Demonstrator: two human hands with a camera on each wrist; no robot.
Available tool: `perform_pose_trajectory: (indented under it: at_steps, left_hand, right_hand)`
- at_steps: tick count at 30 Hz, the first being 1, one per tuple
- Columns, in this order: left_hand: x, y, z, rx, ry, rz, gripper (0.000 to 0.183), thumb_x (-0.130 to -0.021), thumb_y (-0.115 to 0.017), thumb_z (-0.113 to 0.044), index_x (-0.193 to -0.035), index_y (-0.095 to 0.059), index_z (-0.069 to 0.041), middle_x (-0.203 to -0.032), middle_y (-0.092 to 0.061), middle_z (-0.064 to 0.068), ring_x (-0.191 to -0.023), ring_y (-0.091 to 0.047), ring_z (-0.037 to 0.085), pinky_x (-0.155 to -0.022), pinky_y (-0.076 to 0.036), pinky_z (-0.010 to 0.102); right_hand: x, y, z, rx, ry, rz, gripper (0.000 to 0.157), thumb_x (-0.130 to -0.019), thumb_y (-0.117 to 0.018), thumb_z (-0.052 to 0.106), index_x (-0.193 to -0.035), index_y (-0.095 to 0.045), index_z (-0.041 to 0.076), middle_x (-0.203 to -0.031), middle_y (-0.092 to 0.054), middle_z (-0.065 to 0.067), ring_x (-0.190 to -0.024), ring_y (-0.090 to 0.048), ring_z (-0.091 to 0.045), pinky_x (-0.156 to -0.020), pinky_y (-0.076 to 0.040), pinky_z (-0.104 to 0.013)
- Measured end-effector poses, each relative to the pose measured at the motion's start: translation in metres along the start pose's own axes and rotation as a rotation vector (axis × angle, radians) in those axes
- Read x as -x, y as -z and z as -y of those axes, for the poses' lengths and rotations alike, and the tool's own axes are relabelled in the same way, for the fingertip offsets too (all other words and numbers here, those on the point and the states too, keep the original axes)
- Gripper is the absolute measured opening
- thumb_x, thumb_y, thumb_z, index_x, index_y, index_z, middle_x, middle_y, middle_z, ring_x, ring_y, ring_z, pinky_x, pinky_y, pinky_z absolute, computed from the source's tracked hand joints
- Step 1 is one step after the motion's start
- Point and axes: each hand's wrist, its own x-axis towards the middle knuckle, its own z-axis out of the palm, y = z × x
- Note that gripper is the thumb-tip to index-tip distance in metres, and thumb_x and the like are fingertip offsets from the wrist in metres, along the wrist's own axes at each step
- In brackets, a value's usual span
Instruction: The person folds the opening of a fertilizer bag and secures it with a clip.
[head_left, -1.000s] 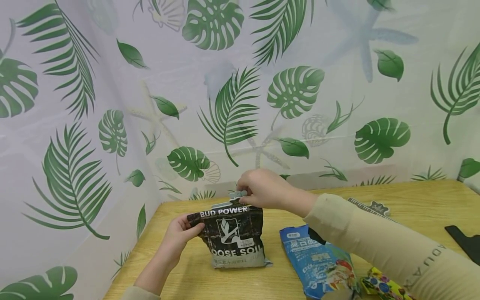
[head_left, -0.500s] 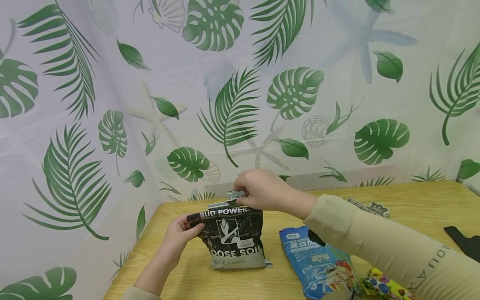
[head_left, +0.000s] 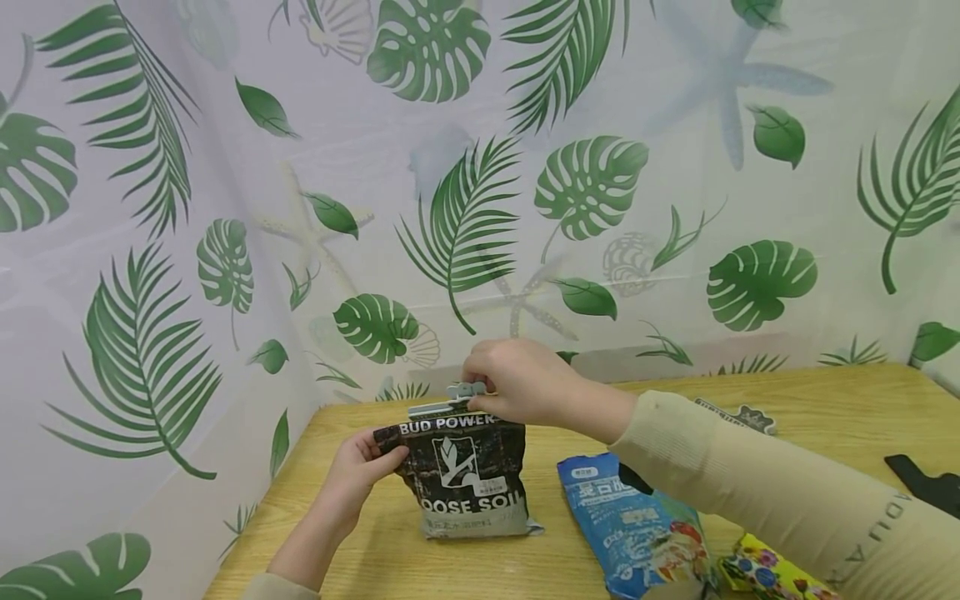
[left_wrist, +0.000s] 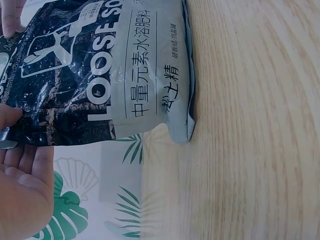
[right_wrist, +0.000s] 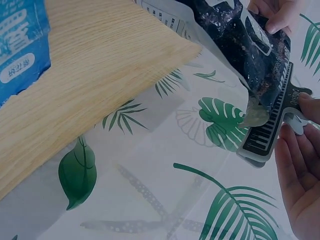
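A black and grey bag of soil fertilizer (head_left: pixel 465 475) stands upright on the table, printed "BUD POWER" and "LOOSE SOIL". My left hand (head_left: pixel 360 475) pinches its upper left corner between thumb and fingers. At the bag's top edge, my right hand (head_left: pixel 525 379) pinches the handles of a bag clip (right_wrist: pixel 267 125) with a piano-key pattern. The right wrist view shows this clip lying along the bag's top edge; whether its jaws are clamped on the plastic I cannot tell. In the left wrist view, the bag (left_wrist: pixel 100 75) hides part of my left fingers.
A blue packet (head_left: pixel 637 529) lies right of the bag, with a yellow flowered packet (head_left: pixel 772 571) partly under my right sleeve. Behind the sleeve lies another patterned clip (head_left: pixel 750 418). A flat black object (head_left: pixel 922 483) is near the table's right side. Patterned sheeting hangs behind the table.
My right hand has slid slightly left along the bag's top edge, carrying the clip with it. My left hand and the bag have stayed nearly still.
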Motion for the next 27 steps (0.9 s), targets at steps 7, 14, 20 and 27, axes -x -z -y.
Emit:
perform_pose_trajectory:
  at_steps: [7, 14, 20, 27]
  left_hand:
    - [0.001, 0.000, -0.001, -0.004, -0.006, -0.004, 0.015, -0.100, -0.067, 0.001, -0.113, -0.071, 0.007, -0.085, -0.077, -0.008, -0.083, -0.072, 0.002, -0.088, -0.056, 0.022]
    - [0.001, 0.001, -0.001, -0.004, -0.014, 0.009, 0.017, -0.100, -0.067, 0.000, -0.115, -0.071, 0.007, -0.086, -0.077, -0.009, -0.083, -0.072, 0.001, -0.089, -0.056, 0.021]
    - [0.001, 0.001, 0.001, -0.012, -0.025, 0.018, 0.021, -0.101, -0.066, 0.000, -0.119, -0.070, 0.009, -0.089, -0.079, -0.007, -0.084, -0.073, 0.002, -0.092, -0.055, 0.024]
    - [0.001, 0.002, 0.001, -0.021, -0.023, 0.022, 0.024, -0.101, -0.066, -0.001, -0.122, -0.069, 0.009, -0.092, -0.080, -0.006, -0.086, -0.074, 0.002, -0.096, -0.054, 0.027]
  right_hand:
    - [0.002, 0.002, 0.003, 0.033, 0.042, -0.033, 0.013, -0.091, -0.086, 0.021, -0.095, -0.075, 0.014, -0.092, -0.071, 0.003, -0.073, -0.060, -0.009, -0.067, -0.053, -0.025]
    - [0.002, 0.005, 0.006, 0.064, 0.059, -0.039, 0.016, -0.089, -0.088, 0.023, -0.094, -0.075, 0.015, -0.090, -0.072, 0.004, -0.071, -0.058, -0.008, -0.065, -0.052, -0.025]
    - [0.002, 0.008, 0.008, 0.081, 0.072, -0.047, 0.016, -0.088, -0.089, 0.023, -0.094, -0.077, 0.015, -0.091, -0.074, 0.004, -0.072, -0.063, -0.009, -0.067, -0.056, -0.026]
    - [0.003, 0.011, 0.008, 0.088, 0.099, -0.064, 0.015, -0.087, -0.090, 0.022, -0.095, -0.079, 0.016, -0.091, -0.075, 0.003, -0.075, -0.069, -0.011, -0.068, -0.059, -0.027]
